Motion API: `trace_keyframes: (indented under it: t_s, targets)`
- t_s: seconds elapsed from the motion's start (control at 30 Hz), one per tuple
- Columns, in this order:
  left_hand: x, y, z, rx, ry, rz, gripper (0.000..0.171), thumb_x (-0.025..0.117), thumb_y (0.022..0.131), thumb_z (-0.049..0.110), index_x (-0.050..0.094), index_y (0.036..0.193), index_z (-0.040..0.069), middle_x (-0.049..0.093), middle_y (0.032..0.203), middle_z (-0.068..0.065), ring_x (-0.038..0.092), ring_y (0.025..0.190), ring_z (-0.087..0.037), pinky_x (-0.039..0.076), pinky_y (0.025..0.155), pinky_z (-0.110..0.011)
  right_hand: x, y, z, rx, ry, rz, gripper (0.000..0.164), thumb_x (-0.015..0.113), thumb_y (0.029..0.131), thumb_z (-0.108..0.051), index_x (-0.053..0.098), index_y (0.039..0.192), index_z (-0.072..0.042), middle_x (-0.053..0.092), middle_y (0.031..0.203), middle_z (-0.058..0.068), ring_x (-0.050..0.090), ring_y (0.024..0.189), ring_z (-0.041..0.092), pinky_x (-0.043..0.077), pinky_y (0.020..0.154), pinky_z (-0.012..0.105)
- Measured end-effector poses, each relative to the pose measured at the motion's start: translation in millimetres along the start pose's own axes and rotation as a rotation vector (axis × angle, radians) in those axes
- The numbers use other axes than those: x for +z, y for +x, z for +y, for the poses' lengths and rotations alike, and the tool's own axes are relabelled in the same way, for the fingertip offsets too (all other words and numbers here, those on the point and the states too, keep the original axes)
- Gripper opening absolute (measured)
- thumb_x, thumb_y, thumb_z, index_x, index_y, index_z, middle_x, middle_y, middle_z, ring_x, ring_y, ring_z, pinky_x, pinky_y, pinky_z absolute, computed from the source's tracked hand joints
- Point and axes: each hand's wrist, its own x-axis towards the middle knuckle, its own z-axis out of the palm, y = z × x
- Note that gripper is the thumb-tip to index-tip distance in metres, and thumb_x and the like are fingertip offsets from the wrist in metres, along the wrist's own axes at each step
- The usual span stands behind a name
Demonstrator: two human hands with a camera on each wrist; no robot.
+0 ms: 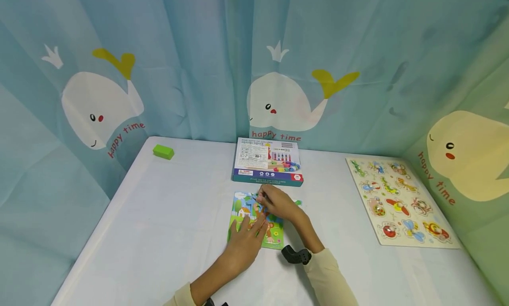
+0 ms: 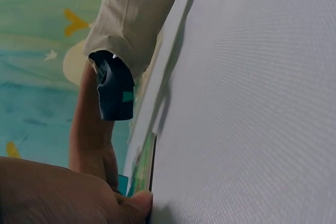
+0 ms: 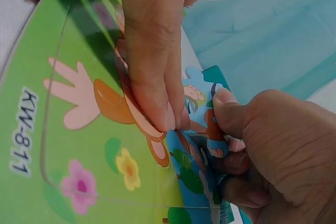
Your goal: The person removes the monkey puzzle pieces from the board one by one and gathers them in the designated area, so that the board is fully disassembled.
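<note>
A small jigsaw puzzle board (image 1: 274, 240) with a green and blue cartoon monkey picture lies mid-table. My left hand (image 1: 243, 244) rests on it with fingers stretched out; in the right wrist view its fingertips press the picture beside a monkey. My right hand (image 1: 278, 203) is over the board's upper part. Between thumb and fingers it pinches a blue puzzle piece (image 3: 202, 106) printed with part of a monkey, tilted up from the board. In the left wrist view, the left thumb (image 2: 137, 203) lies at the board's edge.
Right behind the board lies a boxed bead toy (image 1: 266, 162). A green block (image 1: 163, 152) sits at the far left of the table. On the right lies a wooden animal peg board (image 1: 401, 204). A blue whale-print curtain (image 1: 199, 76) surrounds the white table (image 1: 159, 235).
</note>
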Motion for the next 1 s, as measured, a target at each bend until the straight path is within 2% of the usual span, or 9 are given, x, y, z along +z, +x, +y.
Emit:
trace_keyframes:
  t_s: [0.2,0.5,0.67,0.83,1.0]
  targets:
    - [-3.0,0.3,-1.6,-0.015,-0.039,-0.045,0.064,0.073,0.088,0.024,0.048,0.145,0.013,0.039,0.155,-0.005,0.047,0.131,-0.038,0.048,0.093,-0.059,2.0,2.5,-1.6,0.007,-0.006,0.010,0.017,0.056,0.099,-0.021,0.054,0.090,-0.006,0.053,0.078,0.001,0.047,0.067,0.008,0.044,0.062,0.025]
    - [-2.4,2.4,-3.6,-0.037,-0.094,-0.068,0.062,0.072,0.089,0.024,0.047,0.146,0.014,0.039,0.155,-0.005,0.045,0.133,-0.038,0.047,0.095,-0.060,-0.7,11.2,-8.4,0.123,-0.015,-0.055,0.015,0.058,0.098,-0.018,0.058,0.091,-0.005,0.056,0.079,0.003,0.054,0.065,0.009,0.047,0.061,0.025]
    - [-4.6,3.3,-4.2,-0.049,-0.131,-0.092,0.061,0.070,0.090,0.022,0.046,0.146,0.014,0.037,0.157,-0.005,0.044,0.134,-0.040,0.045,0.096,-0.062,-1.8,12.9,-9.2,0.153,-0.026,-0.067,0.016,0.059,0.098,-0.020,0.059,0.091,-0.006,0.057,0.079,0.002,0.053,0.063,0.007,0.046,0.060,0.021]
    - [-2.6,3.8,-3.1,-0.051,-0.151,-0.113,0.060,0.067,0.092,0.023,0.045,0.147,0.015,0.034,0.158,-0.005,0.042,0.136,-0.041,0.043,0.098,-0.063,-0.1,5.7,-4.0,0.128,0.022,-0.021,0.017,0.060,0.098,-0.022,0.058,0.090,-0.007,0.057,0.078,0.001,0.051,0.063,0.005,0.045,0.059,0.020]
    - [0.1,2.2,-1.4,-0.047,-0.140,-0.088,0.060,0.069,0.092,0.024,0.046,0.147,0.016,0.036,0.157,-0.006,0.043,0.135,-0.040,0.044,0.098,-0.062,0.8,-2.5,0.4,0.133,0.171,-0.018,0.017,0.061,0.097,-0.024,0.059,0.090,-0.009,0.059,0.074,0.000,0.054,0.058,0.004,0.048,0.057,0.022]
